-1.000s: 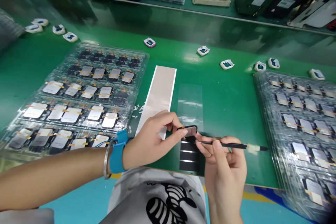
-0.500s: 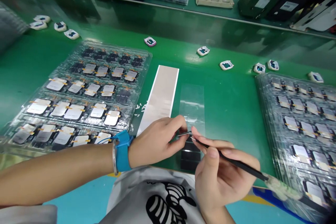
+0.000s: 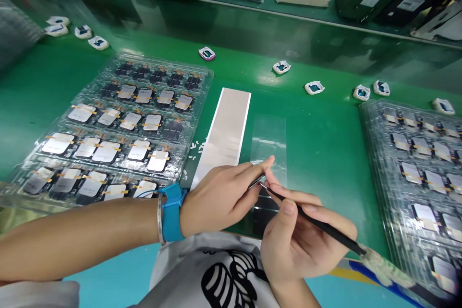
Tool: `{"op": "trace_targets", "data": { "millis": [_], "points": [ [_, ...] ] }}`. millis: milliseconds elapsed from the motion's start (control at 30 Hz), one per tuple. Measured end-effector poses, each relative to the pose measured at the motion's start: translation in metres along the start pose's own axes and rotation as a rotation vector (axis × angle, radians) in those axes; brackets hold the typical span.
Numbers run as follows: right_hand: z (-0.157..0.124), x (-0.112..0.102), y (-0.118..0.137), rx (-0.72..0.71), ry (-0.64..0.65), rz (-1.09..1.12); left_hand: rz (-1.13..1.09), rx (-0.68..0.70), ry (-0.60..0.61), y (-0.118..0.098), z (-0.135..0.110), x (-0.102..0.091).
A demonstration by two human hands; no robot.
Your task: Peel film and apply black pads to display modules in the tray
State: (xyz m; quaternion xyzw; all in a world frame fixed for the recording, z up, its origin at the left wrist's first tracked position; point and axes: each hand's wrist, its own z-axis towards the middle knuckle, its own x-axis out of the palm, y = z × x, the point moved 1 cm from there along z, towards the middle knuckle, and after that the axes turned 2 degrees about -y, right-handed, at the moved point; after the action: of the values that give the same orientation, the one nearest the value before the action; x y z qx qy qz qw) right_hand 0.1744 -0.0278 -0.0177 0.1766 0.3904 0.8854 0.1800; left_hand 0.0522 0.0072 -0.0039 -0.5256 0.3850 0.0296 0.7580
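My left hand (image 3: 225, 197), in a blue wrist strap (image 3: 172, 211), is closed on a small thin piece (image 3: 256, 182). Only its dark, shiny edge shows between thumb and fingers. My right hand (image 3: 306, 240) grips slim black tweezers (image 3: 325, 224), wrapped at the rear with pale tape. Their tip meets the held piece near my left fingertips, and my right index finger touches those fingertips. Below my hands lies a clear film strip (image 3: 269, 132) with dark panels (image 3: 263, 221) at its near end. A long beige sheet with white edges (image 3: 229, 122) lies left of it.
A clear tray of small screen modules (image 3: 108, 118) is on the left, and a stack of similar trays (image 3: 415, 163) on the right. Several small white cases (image 3: 281, 67) line the back of the green bench. White scraps (image 3: 195, 145) lie beside the left tray.
My left index finger has stretched forward and right, meeting my right fingertip. The tweezers stay at the held piece. The whole view has shifted slightly.
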Motion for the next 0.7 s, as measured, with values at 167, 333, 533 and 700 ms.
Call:
{"op": "trace_targets", "data": {
  "millis": [167,333,533,700],
  "points": [
    [-0.0020,0.0031,-0.0001,0.046,-0.005,-0.020,-0.063,0.011,0.021,0.0001,-0.0009,-0.0017],
    [-0.0031,0.0051,-0.0016,0.061,-0.021,0.013,-0.088,0.009,0.025,0.0008,-0.0013,-0.0021],
    [-0.0040,0.0024,-0.0027,0.062,0.000,-0.027,-0.088,0.009,0.029,0.0008,-0.0010,-0.0026],
    [-0.0053,0.0014,-0.0024,0.080,-0.013,0.013,-0.087,0.005,0.030,0.0010,-0.0006,-0.0034]
  ]
}}
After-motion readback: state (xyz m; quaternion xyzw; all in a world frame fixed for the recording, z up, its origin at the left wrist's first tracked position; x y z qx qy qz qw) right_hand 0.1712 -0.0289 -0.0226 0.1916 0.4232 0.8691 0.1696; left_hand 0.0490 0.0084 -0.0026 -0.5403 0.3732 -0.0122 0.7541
